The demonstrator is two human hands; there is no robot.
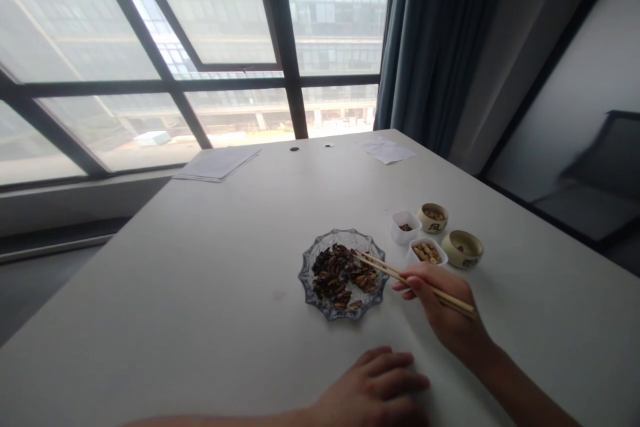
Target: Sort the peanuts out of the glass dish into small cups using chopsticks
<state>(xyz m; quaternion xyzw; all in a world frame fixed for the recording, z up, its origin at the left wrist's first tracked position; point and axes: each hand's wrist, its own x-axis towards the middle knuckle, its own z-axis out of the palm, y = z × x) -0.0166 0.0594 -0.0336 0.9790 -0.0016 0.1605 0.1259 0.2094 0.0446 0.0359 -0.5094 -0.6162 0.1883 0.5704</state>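
My right hand [443, 303] is closed around a pair of wooden chopsticks [387, 268]. Their tips reach over the right side of a scalloped glass bowl [309, 293] and meet the dark brown, seed-like pieces [334, 275] heaped inside it. Whether a piece is pinched between the tips is too small to tell. My left hand [377, 387] lies on the table in front of the bowl, fingers stretched out and holding nothing. Just beyond my right hand stands a white square cup [443, 248] with light brown nuts, partly covered by that hand.
Behind it are another white cup [399, 233] with a few dark pieces, a round cream cup [431, 225] with brown contents, and a second cream cup [465, 255]. Papers [215, 165] lie at the far left of the white table [225, 267], more sheets [389, 150] at the far right.
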